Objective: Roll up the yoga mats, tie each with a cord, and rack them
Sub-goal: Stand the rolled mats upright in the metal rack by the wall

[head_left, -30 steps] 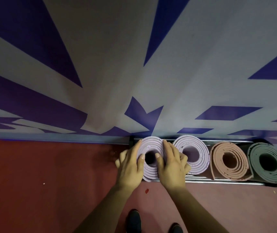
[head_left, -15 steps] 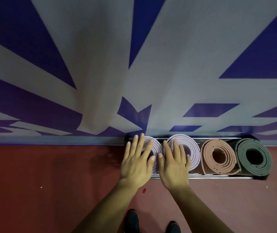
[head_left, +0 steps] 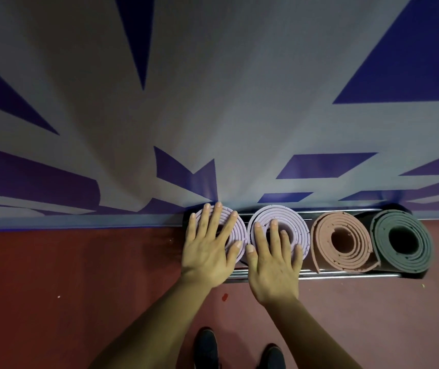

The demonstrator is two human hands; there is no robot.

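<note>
Left hand [head_left: 207, 251]: fingers spread flat on the end of the leftmost lilac rolled foam mat [head_left: 235, 231].
Right hand [head_left: 273, 262]: fingers spread, palm down on the second lilac rolled mat [head_left: 293, 225].
Other mats: salmon-pink roll [head_left: 342, 242], then dark green roll [head_left: 402, 241], side by side.
Rack: low metal-rail rack [head_left: 346, 276] on the red floor [head_left: 66, 275], against the blue-and-white wall [head_left: 239, 102].

right hand [head_left: 273, 265] shifted onto second lilac mat [head_left: 293, 222], fingers flattened

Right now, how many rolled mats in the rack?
4, side by side: lilac mat under the left hand, second lilac mat under the right hand, pink mat, grey-green mat far right. No others visible.
</note>
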